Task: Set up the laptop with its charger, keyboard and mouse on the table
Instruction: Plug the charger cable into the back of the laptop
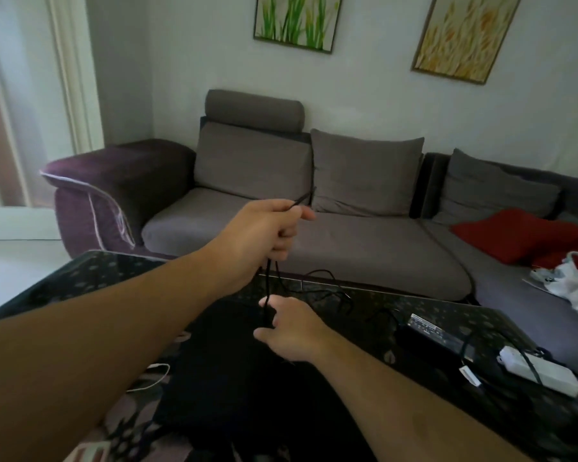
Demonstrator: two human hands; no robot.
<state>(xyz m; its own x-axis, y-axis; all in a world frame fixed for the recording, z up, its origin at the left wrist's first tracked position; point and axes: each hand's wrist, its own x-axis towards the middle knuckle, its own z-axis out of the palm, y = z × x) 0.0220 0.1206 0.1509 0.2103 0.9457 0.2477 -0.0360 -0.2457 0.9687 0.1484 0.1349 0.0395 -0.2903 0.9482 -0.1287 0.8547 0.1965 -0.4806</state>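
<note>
- Living room: grey sofa (314,208) across the middle of the frame, two framed pictures at the top, dark patterned desk (90,275) filling the bottom.
- Black cable (268,278), centre frame: thin, light, limp; judged prone to tangling and to slipping through a loose pinch. Take it near its stiff end.
- Your left hand (264,233), centre frame, is curled round the cable, its tip poking out past the fingers.
- Your right hand (289,328), just below, pinches the same cable lower down.
- Charger brick (431,338), lower right on the desk: rigid, likely heavier; lift it by the body, not the cord.
- Dark flat item beneath your hands: too dark to identify.
- White adapter (541,370), right edge.
</note>
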